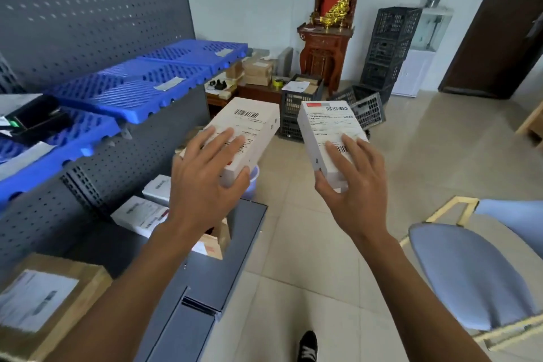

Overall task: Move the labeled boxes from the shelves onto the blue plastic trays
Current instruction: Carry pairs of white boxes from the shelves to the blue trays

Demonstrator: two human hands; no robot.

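Held aloft, right of the blue trays (141, 88): one white labeled box (249, 129) pinched endwise in my left hand (205, 176), another (329, 132) in my right hand (352, 182); risk—either tipping free from so short a hold.

White barcoded boxes (258, 123); blue slotted trays (141, 88)
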